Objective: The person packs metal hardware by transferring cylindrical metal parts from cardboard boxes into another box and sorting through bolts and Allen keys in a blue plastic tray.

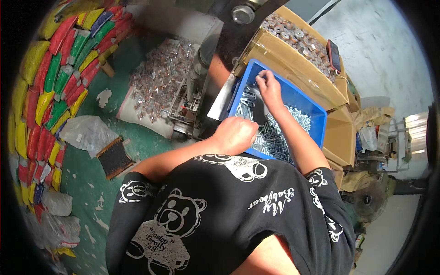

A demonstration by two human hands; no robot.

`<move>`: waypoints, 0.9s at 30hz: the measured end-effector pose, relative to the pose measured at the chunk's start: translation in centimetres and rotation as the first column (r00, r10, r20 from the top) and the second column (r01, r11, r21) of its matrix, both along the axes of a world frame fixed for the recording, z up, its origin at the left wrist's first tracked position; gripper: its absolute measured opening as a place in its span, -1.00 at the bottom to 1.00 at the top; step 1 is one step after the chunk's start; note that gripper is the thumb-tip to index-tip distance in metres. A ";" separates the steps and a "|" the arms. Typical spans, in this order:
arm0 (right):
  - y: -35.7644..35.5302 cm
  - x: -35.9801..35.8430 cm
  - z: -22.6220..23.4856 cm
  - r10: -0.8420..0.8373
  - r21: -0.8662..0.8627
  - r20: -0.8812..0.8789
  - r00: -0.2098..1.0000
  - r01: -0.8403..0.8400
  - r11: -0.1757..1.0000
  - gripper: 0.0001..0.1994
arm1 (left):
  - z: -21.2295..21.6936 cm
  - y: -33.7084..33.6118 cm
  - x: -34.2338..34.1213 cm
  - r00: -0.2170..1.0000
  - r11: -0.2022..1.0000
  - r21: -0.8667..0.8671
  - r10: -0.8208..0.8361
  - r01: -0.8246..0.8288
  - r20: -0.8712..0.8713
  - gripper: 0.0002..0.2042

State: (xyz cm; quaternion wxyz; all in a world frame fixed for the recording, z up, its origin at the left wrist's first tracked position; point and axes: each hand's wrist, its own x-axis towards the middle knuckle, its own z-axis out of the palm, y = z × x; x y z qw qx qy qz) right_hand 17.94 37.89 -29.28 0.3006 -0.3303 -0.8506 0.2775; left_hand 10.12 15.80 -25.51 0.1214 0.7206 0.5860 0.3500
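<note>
A blue plastic bin (300,95) stands in front of me, tilted in the view. Inside it lie silver bolt-like metal pieces (246,101) on the left, dark ones (276,141) at the near side and shiny ones (300,117) to the right. My right hand (269,89) is over the far part of the bin, thumb and fingers pinched together. Closed like a fist, my left hand (236,134) sits at the bin's near left edge. Whatever either hand grips is hidden or too small to make out.
Beyond the bin, a cardboard box (286,57) holds many metal cylinders (298,34), with a phone (333,56) on its edge. A metal machine (190,96) stands left, beside heaped small shiny parts (160,75). Coloured sacks (55,78) are stacked far left. A fan (368,197) stands right.
</note>
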 end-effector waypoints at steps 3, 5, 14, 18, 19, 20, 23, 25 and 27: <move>-2.1 -1.7 4.8 -0.081 -0.316 -0.024 0.996 0.069 0.946 -0.76 | 0.2 0.0 0.1 0.999 1.000 -0.007 -0.011 0.011 -0.037 -0.89; -1.1 -4.4 5.4 -0.036 -0.162 -0.085 0.996 0.022 0.987 -0.80 | 0.4 0.3 0.4 0.999 1.000 -0.004 -0.009 0.009 -0.044 -0.89; -1.0 -1.6 7.4 0.108 -0.174 -0.174 0.979 -0.139 0.975 -0.63 | 1.0 0.1 1.6 1.000 1.000 -0.003 0.007 -0.007 -0.012 -0.88; -3.1 10.8 5.8 -0.111 -0.225 -0.226 0.968 0.059 0.973 -0.64 | 1.6 0.1 1.5 0.998 0.997 -0.064 0.046 -0.049 -0.043 -0.80; -3.4 14.2 4.9 -0.165 -0.129 -0.235 0.958 0.138 0.982 -0.64 | 1.1 0.3 1.5 0.996 0.997 -0.049 0.058 -0.062 -0.068 -0.79; -4.4 17.3 5.4 -0.232 -0.275 -0.232 0.945 0.165 0.947 -0.63 | 1.4 0.1 1.7 0.988 0.989 -0.092 0.106 -0.116 -0.109 -0.80; -5.6 26.8 3.6 -0.496 -0.404 -0.402 0.770 0.337 0.850 -0.73 | -0.1 -0.1 1.0 0.987 0.986 -0.043 0.159 -0.159 -0.012 -0.81; -6.9 32.8 3.1 -0.635 -0.460 -0.463 0.619 0.444 0.769 -0.75 | -0.3 -0.4 0.8 0.979 0.974 -0.108 0.201 -0.199 0.017 -0.84; -6.2 41.6 -2.4 -0.864 -0.217 -0.211 0.457 0.840 0.497 -0.76 | 0.3 0.4 1.7 0.987 0.982 -0.104 0.161 -0.158 0.015 -0.83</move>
